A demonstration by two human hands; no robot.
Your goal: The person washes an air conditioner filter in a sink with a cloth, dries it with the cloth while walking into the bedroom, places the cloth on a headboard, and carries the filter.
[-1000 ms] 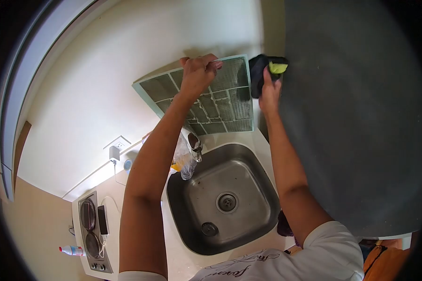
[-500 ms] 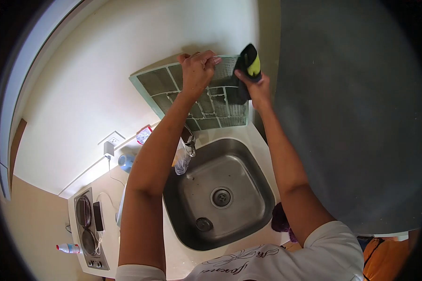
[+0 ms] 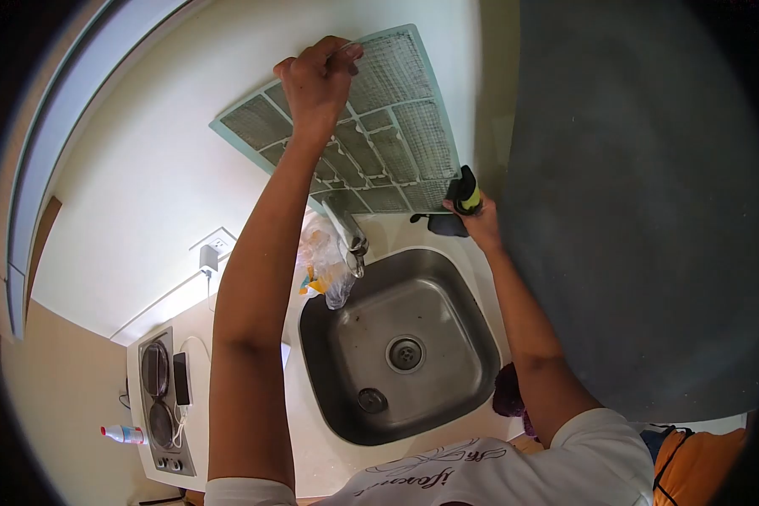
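My left hand [image 3: 318,80] grips the top edge of an air filter [image 3: 413,139], a mesh panel with a pale green frame and ribs. The panel stands tilted against the wall behind the sink. At its lower right corner, my right hand [image 3: 481,223] is closed around a black cloth-like item with a lime-green patch [image 3: 470,198]. Dark material also shows below that corner. Whether this item presses on the mesh or only the frame, I cannot tell. Below the panel stands the faucet [image 3: 350,232], partly covered by it.
A steel sink [image 3: 312,371] is set in the white counter [image 3: 312,455]. Plastic bags [image 3: 329,274] lie by the faucet. To the left are a two-plate cooktop [image 3: 158,455], a phone [image 3: 181,379], a bottle [image 3: 125,434] and a plugged-in charger [image 3: 208,259]. A dark grey surface [image 3: 632,211] borders the right.
My left hand has moved up and left, raising and tilting the filter. My right hand has come down with the black and lime-green item, from the filter's upper right to its lower right corner.
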